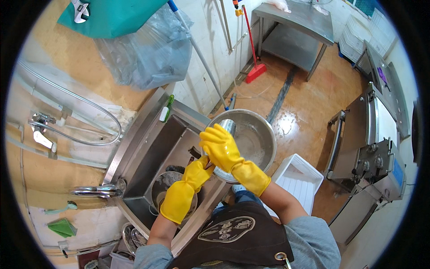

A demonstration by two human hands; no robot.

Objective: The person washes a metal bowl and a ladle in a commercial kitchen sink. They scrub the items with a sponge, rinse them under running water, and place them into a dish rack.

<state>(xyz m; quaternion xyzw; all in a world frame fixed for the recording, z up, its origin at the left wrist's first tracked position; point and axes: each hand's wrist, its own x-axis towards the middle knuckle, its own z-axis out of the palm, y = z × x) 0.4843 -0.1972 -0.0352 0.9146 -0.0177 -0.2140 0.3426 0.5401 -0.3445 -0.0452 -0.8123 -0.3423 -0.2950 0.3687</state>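
Both my hands wear yellow rubber gloves and meet at the front edge of a stainless steel sink [153,132]. My left hand [198,171] is closed around a slim item, mostly hidden by the glove. My right hand [220,146] lies over a shiny metal cylinder [228,126], whose end shows beyond the fingers; its grip is partly hidden. Under and beyond the hands stands a large round metal pot [257,144] with a wet inside. In the basin, below my left forearm, sits a smaller round pot [159,188] with a dark scrubbing pad [175,168] by its rim.
A green-handled brush [167,109] lies on the sink's back corner. The sink faucet [97,191] juts from the left. A white plastic crate [297,181] is on the floor to the right. Farther off are a red broom [256,72], a steel table [295,16] and metal kitchen equipment [362,134].
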